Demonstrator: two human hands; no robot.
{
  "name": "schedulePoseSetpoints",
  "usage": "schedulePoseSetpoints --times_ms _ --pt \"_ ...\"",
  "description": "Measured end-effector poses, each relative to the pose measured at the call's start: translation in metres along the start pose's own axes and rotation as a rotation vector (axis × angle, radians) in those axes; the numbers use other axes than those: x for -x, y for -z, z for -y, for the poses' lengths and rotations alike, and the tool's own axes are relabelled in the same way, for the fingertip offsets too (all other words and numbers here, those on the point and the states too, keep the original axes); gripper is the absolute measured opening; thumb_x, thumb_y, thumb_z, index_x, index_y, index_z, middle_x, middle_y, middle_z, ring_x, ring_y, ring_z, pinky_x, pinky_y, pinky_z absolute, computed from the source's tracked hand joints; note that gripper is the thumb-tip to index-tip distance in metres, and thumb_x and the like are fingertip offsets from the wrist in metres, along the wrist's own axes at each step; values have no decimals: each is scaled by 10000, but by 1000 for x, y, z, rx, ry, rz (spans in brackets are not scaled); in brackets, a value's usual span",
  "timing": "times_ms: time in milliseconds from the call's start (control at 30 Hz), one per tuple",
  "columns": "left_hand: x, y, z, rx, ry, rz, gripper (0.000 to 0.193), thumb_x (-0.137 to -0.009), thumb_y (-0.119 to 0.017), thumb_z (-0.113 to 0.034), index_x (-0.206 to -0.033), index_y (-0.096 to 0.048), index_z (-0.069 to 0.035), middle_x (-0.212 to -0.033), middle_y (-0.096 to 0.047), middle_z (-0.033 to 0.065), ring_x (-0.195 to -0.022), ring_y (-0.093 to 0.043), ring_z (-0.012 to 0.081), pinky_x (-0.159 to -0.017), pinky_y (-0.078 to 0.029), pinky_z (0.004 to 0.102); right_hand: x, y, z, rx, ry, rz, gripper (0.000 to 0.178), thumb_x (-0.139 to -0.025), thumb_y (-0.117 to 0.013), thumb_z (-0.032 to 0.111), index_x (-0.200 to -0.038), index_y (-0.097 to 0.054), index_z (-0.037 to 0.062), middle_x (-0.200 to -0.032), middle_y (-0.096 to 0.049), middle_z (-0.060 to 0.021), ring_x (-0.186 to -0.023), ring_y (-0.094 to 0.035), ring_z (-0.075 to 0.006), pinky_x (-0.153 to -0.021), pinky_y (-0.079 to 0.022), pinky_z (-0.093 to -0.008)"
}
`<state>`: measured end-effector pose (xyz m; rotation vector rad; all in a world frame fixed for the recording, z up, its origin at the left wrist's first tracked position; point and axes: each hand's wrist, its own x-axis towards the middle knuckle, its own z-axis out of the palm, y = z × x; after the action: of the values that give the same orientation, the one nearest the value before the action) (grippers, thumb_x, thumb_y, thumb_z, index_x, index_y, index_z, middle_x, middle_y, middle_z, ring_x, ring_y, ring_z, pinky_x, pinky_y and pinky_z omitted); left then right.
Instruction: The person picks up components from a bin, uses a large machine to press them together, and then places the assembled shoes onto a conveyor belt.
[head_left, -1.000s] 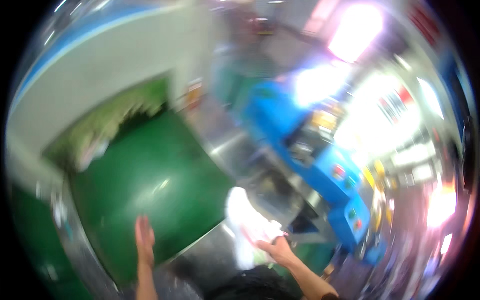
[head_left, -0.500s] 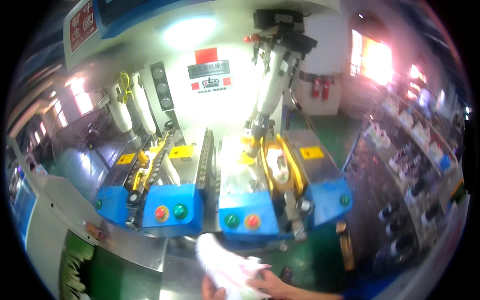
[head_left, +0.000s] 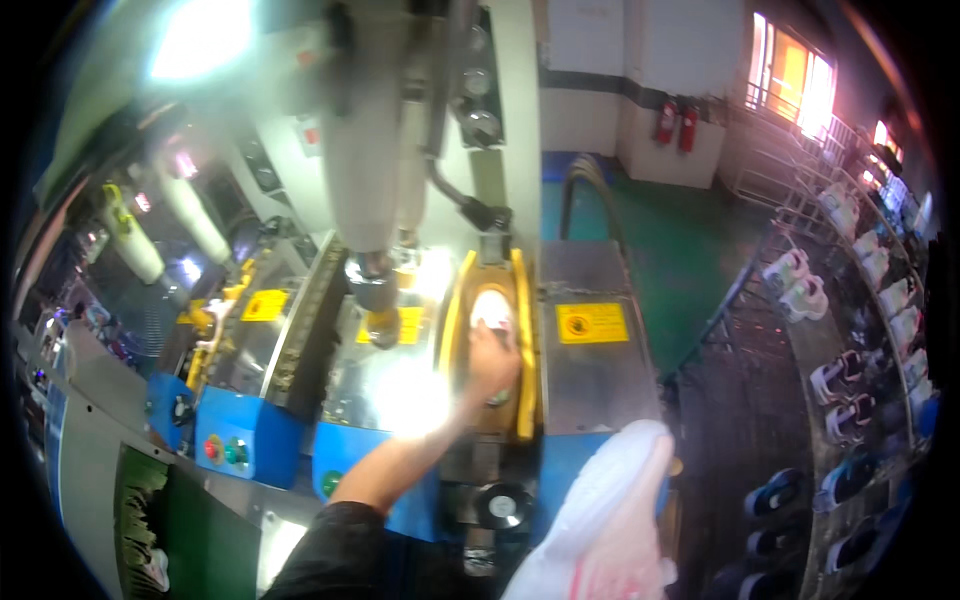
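Observation:
My left hand (head_left: 492, 360) reaches from the lower left into the right-hand station of the machine. Its fingers are closed on a shoe (head_left: 491, 304) lying between two yellow side pads (head_left: 525, 345). The hand covers much of that shoe; its whitish, pinkish end shows beyond the fingers. At the lower right, close to me, a white sports shoe (head_left: 605, 500) with pink markings is held up, toe pointing up and away. No hand shows on it, and my right hand is out of view.
A thick grey press cylinder (head_left: 375, 150) hangs left of my left hand. Blue front housings (head_left: 250, 435) carry red and green buttons. A second station with yellow pads (head_left: 215, 315) stands at left. Shoe racks (head_left: 800, 400) line the right side, and red fire extinguishers (head_left: 677, 125) stand behind.
The view has shifted toward the right-hand station. My left hand has left the white shoe and reached onto the shoe between the pads. The white shoe has moved right and up, and my right hand has left view.

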<state>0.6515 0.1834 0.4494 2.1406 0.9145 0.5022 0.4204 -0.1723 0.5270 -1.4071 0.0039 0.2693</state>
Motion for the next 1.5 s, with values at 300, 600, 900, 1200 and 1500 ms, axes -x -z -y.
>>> schedulePoseSetpoints --times_ms 300,600,900,1200,1500 --pt "-22 104 -36 222 210 565 483 -724 -721 -111 -1148 -513 -9 -993 -585 99 -899 -590 185 -772 -493 313 -31 21 18 68 -83 171 778 -765 -711 189 -1369 -276 -38 -1367 -390 -171 -1262 -411 -273 -1031 -355 -396" --pt "296 323 35 1137 228 19 754 -674 -665 -75 -1345 -332 9 -1200 -528 163 -1051 -574 274 -888 -499 418 -294 -194 88 -148 -584 900 382 -894 -513 129 -1250 -453 3 -1165 -574 -178 -1010 -617 -260 -874 -526 -437" --pt "488 292 143 649 714 -767 372 -992 -384 -221 -1236 -487 40 -1146 -577 138 -984 -545 220 -897 -409 361 -350 -292 -64 927 475 325 574 -747 -604 189 -1170 -423 -154 -1105 -479 -367 -1065 -496 -474 -938 -422 -467" --pt "489 313 171 1287 990 -633 571 -963 -403 -428 -1353 -382 -11 -1294 -521 99 -1068 -550 274 -886 -455 384 -345 -294 -52 982 540 242 604 -731 -636 204 -1172 -393 -129 -1100 -499 -341 -1037 -518 -448 -915 -432 -461" --pt "390 323 225 1378 828 -337 453 -924 -513 -195 -1309 -393 10 -1233 -532 185 -1063 -568 338 -882 -493 445 -213 -292 19 1049 846 108 610 -790 -630 264 -1239 -392 -73 -1155 -507 -277 -1065 -519 -415 -912 -444 -440"
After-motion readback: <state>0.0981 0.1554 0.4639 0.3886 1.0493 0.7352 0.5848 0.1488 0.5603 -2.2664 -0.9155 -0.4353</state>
